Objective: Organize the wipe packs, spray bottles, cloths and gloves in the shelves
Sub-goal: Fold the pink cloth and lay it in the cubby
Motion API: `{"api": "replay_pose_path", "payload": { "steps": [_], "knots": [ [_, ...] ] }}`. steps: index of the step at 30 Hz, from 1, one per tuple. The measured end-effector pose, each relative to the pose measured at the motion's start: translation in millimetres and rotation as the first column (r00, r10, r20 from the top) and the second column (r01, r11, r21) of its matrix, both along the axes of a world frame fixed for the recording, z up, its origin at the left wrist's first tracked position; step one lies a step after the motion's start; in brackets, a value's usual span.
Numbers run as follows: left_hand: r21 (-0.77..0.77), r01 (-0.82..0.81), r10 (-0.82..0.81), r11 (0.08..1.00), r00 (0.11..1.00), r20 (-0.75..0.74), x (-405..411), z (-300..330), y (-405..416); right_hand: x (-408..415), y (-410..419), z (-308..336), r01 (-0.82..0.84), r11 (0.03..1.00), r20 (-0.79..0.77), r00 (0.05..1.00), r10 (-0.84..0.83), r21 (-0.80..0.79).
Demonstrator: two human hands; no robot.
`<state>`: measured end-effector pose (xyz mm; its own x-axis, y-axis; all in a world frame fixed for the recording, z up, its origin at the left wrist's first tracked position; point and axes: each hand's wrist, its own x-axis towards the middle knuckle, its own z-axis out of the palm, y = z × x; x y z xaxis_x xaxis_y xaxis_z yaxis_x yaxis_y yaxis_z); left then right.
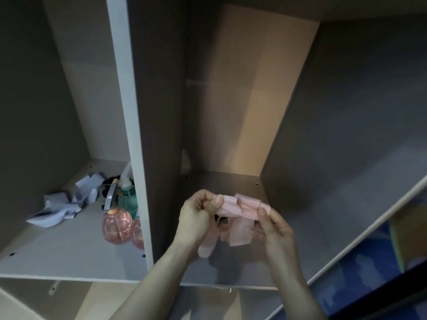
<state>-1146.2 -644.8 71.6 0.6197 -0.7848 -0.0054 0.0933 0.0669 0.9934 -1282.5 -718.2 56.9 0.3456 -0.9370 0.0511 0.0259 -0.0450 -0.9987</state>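
Over the right shelf (221,181), both hands pinch a pink glove (233,211), left hand (196,218) and right hand (275,225) gripping opposite ends, likely straightening it. Bottles (117,225) and cloths (62,209) sit next door.

You held a limp pink glove (233,215), its fingers dangling, over the right compartment's shelf (231,181). Pink spray bottles (116,227), a green bottle (128,199) and crumpled pale cloths (60,210) lay in the left compartment.
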Motion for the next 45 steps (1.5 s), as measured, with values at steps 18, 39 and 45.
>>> {"api": "replay_pose_path", "payload": {
  "steps": [18, 39, 45],
  "knots": [
    [-0.118, -0.018, 0.015, 0.993, 1.0, -0.025, 10, 17, -18, -27, -35, 22, 0.147, 0.914, 0.272, 0.926, -0.261, 0.378],
    [-0.006, -0.305, 0.305, 0.952, 0.951, 0.055, 47, 20, -17, -80, -82, 12, 0.399, 0.847, 0.169, 0.863, -0.476, 0.352],
    [-0.071, -0.284, 0.291, 0.956, 0.947, 0.137, 46, 25, -12, -78, -84, 7, 0.433, 0.855, 0.172, 0.855, -0.49, 0.286]
  ]
}}
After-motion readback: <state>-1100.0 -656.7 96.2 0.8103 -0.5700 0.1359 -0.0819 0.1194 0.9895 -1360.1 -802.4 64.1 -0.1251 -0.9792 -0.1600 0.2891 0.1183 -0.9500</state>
